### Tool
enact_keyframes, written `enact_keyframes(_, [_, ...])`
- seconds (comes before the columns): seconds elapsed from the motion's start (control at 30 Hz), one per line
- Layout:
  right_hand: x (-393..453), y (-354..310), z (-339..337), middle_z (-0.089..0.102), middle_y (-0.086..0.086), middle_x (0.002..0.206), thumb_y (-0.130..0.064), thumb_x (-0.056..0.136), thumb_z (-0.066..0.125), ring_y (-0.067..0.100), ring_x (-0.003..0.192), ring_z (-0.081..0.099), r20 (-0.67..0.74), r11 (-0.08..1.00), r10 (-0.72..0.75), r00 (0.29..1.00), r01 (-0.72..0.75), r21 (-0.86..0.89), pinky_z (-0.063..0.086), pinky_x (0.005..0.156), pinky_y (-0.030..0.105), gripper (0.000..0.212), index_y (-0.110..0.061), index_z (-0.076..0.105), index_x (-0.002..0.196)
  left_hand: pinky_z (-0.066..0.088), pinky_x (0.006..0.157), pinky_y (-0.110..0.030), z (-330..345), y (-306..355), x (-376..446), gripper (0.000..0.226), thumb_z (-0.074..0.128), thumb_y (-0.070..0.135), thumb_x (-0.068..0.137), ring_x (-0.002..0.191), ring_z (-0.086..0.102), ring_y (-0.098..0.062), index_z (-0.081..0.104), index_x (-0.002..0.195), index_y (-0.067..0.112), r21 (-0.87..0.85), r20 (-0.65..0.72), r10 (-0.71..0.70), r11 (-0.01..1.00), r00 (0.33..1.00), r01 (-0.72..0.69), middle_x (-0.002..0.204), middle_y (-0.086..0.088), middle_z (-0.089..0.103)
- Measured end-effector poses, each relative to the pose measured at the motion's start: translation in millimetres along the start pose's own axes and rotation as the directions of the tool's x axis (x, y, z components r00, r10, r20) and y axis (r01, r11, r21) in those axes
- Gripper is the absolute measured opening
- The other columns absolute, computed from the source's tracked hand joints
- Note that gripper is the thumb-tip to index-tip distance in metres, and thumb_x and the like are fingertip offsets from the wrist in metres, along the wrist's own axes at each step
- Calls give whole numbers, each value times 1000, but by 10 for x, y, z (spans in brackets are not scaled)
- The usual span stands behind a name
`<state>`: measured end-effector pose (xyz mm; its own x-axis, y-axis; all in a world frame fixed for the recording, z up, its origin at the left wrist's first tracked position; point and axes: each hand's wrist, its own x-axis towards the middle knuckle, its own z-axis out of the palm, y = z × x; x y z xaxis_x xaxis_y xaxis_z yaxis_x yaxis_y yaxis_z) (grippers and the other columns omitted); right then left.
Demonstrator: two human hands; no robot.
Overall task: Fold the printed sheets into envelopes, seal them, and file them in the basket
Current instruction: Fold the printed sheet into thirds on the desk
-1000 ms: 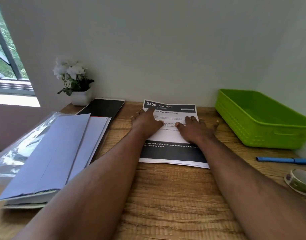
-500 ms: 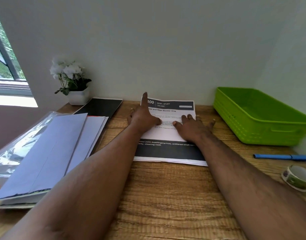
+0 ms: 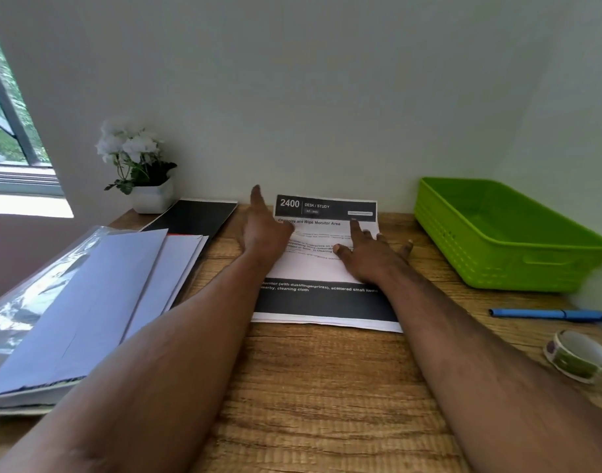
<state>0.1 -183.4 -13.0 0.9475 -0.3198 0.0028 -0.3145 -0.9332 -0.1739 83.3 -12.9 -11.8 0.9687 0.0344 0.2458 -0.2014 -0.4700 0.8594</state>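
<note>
A printed sheet [image 3: 321, 302] with black bands at top and bottom lies flat on the wooden desk, its far edge near the wall. My left hand [image 3: 263, 230] is at the sheet's left edge with the index finger stretched up and forward. My right hand [image 3: 371, 250] lies spread on the middle of the sheet, index finger pointing at the upper black band. Several white envelopes [image 3: 98, 302] are stacked at the left. The green plastic basket [image 3: 490, 233] stands at the back right, nothing visible inside it.
A blue pen [image 3: 545, 314] and a roll of tape [image 3: 577, 358] lie at the right near the desk edge. A white flower pot [image 3: 151, 196] and a black folder [image 3: 197, 215] sit at the back left. Clear plastic sleeve [image 3: 30, 295] lies under the envelopes.
My left hand slid off to the sheet's left edge and raised its index finger. My right hand moved up the sheet and stretched its index finger toward the top band.
</note>
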Motion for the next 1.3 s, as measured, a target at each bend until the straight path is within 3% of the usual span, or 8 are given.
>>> enact_keyframes(0.13, [-52, -10, -60, -9, 0, 162, -64, 88, 48, 30, 148, 9, -194, 996, -42, 980, 57, 71, 11, 108, 70, 94, -34, -18, 149, 51, 73, -29, -49, -6, -36, 33, 60, 0, 77, 88, 68, -26, 72, 104, 16, 16, -44, 29, 999, 999, -28, 87, -3, 72])
enact_keyframes(0.27, [-96, -43, -127, -22, 3, 159, -49, 75, 73, 33, 147, -8, -481, 991, -133, 867, 123, -51, 10, 106, 70, 119, -39, -21, 146, 50, 74, -29, -105, 46, -123, 42, 44, -9, 77, 84, 63, -22, 77, 88, 15, 31, -78, 57, 998, 995, -55, 92, -1, 70])
enact_keyframes(0.4, [-21, -39, -96, 9, -2, 161, -45, 87, 59, 27, 148, 0, -396, 964, -219, 892, 135, -229, -1, 106, 71, 68, -36, 28, 147, 48, 72, -25, -173, 56, -128, 39, 45, -6, 78, 82, 62, -18, 76, 79, 17, 4, -131, 11, 1000, 991, -11, 89, 3, 70])
enact_keyframes(0.5, [33, -26, -35, 39, -11, 150, -33, 94, 51, 15, 144, 22, -323, 970, -243, 915, 219, -109, 9, 112, 60, 39, -39, 50, 132, 48, 76, -25, -208, 120, -167, 34, 49, -2, 77, 91, 67, -19, 77, 87, 17, -71, -222, 146, 984, 964, -165, 97, 0, 74])
enact_keyframes(0.63, [-2, -43, -11, 51, -7, 141, -20, 94, 45, 16, 134, 42, -259, 959, -270, 927, 282, 11, 17, 115, 49, 45, -37, 49, 136, 44, 93, -31, -43, 214, -307, 36, 46, 6, 88, 111, 60, -25, 70, 114, 14, 156, 53, 370, 914, 928, -373, 120, -7, 67])
enact_keyframes(0.8, [31, -63, 8, 41, 2, 150, -15, 95, 40, 22, 137, 38, -77, 929, -334, 939, 342, 141, 26, 115, 42, 53, -25, 37, 146, 16, 117, -50, 173, 100, -244, 46, 30, 26, 102, 143, 26, -32, 38, 147, 20, 527, 507, 142, 729, 850, -436, 153, -4, 37])
enact_keyframes(1.1, [62, -229, 23, 50, 9, 139, -25, 102, 32, 27, 129, 43, -79, 935, -347, 934, 351, 46, 32, 107, 46, 38, -19, 42, 138, 4, 117, -60, 216, 129, -255, 49, 22, 28, 102, 149, 12, -35, 26, 150, 33, 553, 561, 68, 711, 825, -435, 161, 12, 21])
enact_keyframes(1.3, [53, -236, 25, 32, 3, 155, -31, 104, 25, 23, 143, 25, -43, 946, -325, 945, 324, -25, 22, 114, 47, 46, -17, 28, 148, -8, 111, -69, 205, 133, -274, 51, 18, 34, 102, 151, -1, -28, 17, 154, 32, 619, 498, 31, 687, 867, -380, 162, 16, 12])
